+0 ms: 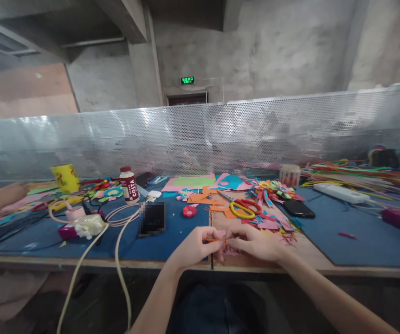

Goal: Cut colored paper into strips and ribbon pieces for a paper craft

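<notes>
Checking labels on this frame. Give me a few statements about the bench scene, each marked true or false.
1. The left hand and right hand both pinch an orange strip at the near edge of the table. True.
2. The scissors are in the right hand. False: they lie on the table beyond the hands, untouched.
3. The red-capped bottle stands upright. True.
4. The yellow cup stands right of the bottle. False: it stands left of it.
5. Another person's hand rests at the far left. True.
</notes>
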`<state>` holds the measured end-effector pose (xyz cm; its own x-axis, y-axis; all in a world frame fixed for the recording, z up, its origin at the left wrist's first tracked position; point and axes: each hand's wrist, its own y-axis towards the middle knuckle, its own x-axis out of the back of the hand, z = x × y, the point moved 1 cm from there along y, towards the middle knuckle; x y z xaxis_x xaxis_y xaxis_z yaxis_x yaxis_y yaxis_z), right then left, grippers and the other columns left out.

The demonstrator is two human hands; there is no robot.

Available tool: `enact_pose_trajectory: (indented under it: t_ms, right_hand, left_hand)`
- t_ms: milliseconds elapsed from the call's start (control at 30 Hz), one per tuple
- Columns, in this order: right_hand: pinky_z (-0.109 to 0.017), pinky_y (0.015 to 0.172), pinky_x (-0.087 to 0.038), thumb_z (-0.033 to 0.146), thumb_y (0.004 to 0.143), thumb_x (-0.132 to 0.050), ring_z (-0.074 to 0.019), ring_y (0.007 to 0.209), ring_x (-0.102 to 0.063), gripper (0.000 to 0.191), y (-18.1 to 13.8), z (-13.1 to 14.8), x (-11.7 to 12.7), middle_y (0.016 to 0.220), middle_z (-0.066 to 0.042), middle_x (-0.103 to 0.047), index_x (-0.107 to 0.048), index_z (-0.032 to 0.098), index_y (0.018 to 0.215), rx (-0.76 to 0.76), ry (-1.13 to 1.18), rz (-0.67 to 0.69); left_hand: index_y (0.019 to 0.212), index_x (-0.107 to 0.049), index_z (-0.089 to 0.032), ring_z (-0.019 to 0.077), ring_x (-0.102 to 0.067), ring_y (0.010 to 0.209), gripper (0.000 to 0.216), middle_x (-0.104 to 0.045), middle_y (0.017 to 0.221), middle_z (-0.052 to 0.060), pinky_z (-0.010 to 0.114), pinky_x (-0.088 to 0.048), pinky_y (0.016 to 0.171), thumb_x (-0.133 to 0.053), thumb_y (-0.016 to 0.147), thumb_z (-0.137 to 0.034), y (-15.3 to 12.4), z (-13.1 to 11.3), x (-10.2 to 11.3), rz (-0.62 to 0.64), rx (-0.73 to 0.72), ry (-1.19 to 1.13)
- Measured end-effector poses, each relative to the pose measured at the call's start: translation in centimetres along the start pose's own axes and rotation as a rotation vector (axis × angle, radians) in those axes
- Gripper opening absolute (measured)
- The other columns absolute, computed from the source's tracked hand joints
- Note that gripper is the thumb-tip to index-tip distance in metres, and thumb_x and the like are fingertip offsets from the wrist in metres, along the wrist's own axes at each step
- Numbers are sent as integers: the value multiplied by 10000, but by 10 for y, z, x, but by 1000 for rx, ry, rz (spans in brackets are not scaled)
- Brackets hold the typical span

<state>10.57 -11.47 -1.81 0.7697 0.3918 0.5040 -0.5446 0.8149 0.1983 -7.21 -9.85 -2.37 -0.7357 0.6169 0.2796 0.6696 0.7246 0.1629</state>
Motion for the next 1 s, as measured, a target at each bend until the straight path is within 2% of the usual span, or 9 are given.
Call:
enact_pose_trajectory:
  t_ms: [367,700,900,1000]
  right_hand:
    - [-203,576,-374,311,831,-501,-96,606,-505,217,0,-2,-1,651,16,-564,-574,156,696,76,-8,12]
    - [-195,515,-336,305,803,-535,-84,548,-469,213,0,-3,0,602,25,-538,-574,150,663,38,87,9]
    - [-204,540,-353,369,849,-455,-93,566,-472,306,-2,2,1,592,27,-518,-588,156,675,-22,44,-28]
    - [-203,550,-361,344,819,-513,-95,581,-489,249,-2,0,0,612,22,-545,-589,150,684,-6,53,-12]
  left_hand:
    - [682,-534,-140,111,-551,541,76,-625,564,21,207,-408,553,-527,748,-177,1,0,-1,19,22,30]
    - [686,-537,-140,135,-579,561,42,-635,578,27,236,-427,590,-532,722,-161,2,0,-1,21,39,-12]
    - [691,-532,-145,139,-567,553,70,-623,568,22,251,-426,598,-508,749,-177,2,1,-1,26,32,-5]
    - [685,-533,-141,139,-565,552,69,-621,571,26,252,-429,592,-507,745,-165,2,1,-1,40,30,-25]
